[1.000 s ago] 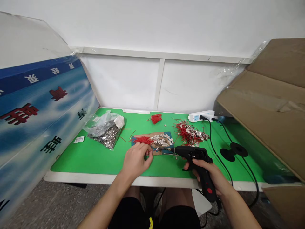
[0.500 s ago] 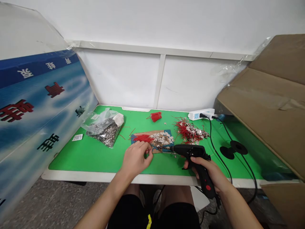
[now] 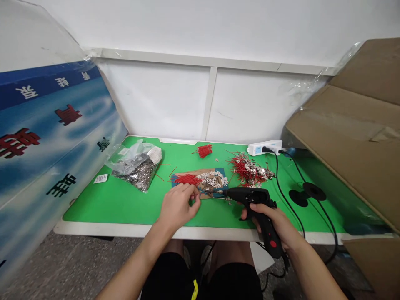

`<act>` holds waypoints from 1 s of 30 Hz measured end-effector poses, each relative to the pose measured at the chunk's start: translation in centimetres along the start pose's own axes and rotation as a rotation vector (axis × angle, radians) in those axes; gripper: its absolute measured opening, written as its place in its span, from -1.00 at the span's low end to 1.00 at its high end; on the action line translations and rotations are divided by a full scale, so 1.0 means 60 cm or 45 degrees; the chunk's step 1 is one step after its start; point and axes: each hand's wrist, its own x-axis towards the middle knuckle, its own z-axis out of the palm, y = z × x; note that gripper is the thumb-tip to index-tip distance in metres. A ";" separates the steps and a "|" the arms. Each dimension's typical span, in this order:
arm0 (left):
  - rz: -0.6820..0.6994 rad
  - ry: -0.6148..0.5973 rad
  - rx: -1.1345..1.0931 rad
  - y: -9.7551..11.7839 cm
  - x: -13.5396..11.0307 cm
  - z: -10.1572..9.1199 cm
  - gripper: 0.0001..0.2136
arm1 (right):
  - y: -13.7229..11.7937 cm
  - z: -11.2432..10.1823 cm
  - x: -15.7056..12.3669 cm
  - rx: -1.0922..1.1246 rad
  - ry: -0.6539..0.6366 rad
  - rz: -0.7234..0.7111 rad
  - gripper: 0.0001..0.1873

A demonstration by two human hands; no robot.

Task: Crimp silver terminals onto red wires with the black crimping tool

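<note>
Gun (image 3: 250,194) seemingly crosses cardboard (image 3: 221,171) edge.

A person's left hand (image 3: 178,204) arches, back upward, fingers bent and thumb curving toward the index finger, while the right hand (image 3: 275,221), well apart, curls into a grip; left forearm (image 3: 137,258) and right forearm (image 3: 315,266) slant inward behind them

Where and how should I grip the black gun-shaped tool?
Probably best by the handle of the black gun-shaped tool, approached from the right, where the right hand holds it. The handle slants down toward the person, while the slim front end points left, toward the left hand, offering little to grip.
</note>
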 end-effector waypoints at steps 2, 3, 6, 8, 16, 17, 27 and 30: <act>-0.004 -0.002 -0.003 0.000 0.000 0.000 -0.95 | -0.002 0.000 0.002 -0.022 0.005 0.004 -0.54; -0.007 -0.004 -0.004 0.000 0.000 0.001 -0.95 | -0.003 0.000 0.002 -0.033 0.004 0.009 -0.55; -0.016 -0.011 -0.014 -0.001 0.001 0.001 -0.95 | -0.004 -0.003 0.005 -0.041 -0.008 0.020 -0.57; -0.030 -0.015 -0.030 0.000 0.001 0.000 -0.95 | -0.003 -0.005 0.005 -0.056 -0.013 0.029 -0.56; -0.073 -0.023 -0.108 0.002 0.004 -0.008 -0.94 | -0.005 -0.005 0.005 -0.102 -0.010 0.058 -0.53; -0.073 -0.026 -0.107 0.001 0.005 -0.008 -0.94 | -0.006 -0.004 0.005 -0.095 -0.010 0.056 -0.54; -0.085 -0.021 -0.124 0.004 0.006 -0.010 -0.93 | -0.007 -0.006 0.007 -0.020 -0.026 0.064 -0.56; -0.089 -0.020 -0.123 0.003 0.006 -0.009 -0.94 | -0.004 -0.009 0.011 -0.020 -0.044 0.076 -0.51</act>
